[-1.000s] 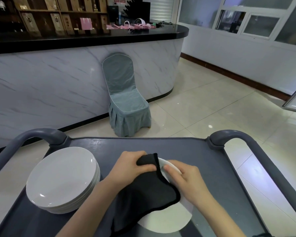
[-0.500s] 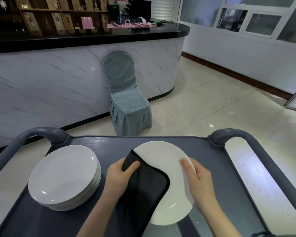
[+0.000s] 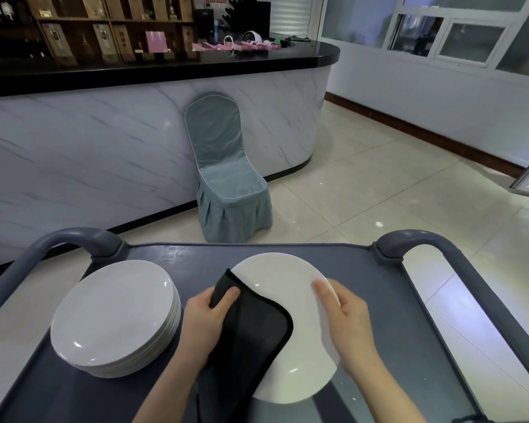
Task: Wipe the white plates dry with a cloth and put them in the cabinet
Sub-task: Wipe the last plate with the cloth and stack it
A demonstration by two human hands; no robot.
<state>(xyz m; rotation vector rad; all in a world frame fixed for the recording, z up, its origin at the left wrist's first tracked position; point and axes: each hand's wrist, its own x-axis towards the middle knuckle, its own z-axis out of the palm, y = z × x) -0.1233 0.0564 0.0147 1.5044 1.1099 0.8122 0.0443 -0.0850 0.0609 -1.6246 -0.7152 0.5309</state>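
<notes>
From the head view, your left hand [image 3: 206, 322] pinches the black cloth [image 3: 251, 334] against the plate [image 3: 290, 303], so the cloth can rub its face. Your right hand [image 3: 347, 325] grips the plate's right rim, steadying it. The stack of plates [image 3: 113, 312] waits just left of it on the cart [image 3: 358, 270].

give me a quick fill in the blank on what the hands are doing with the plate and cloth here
1. The left hand holds a ____ cloth against the plate.
2. The right hand grips the plate's ____ edge.
3. The stack of plates sits to the ____ of the held plate.
4. Everything rests on a grey ____.

Missing words: black; right; left; cart
</notes>
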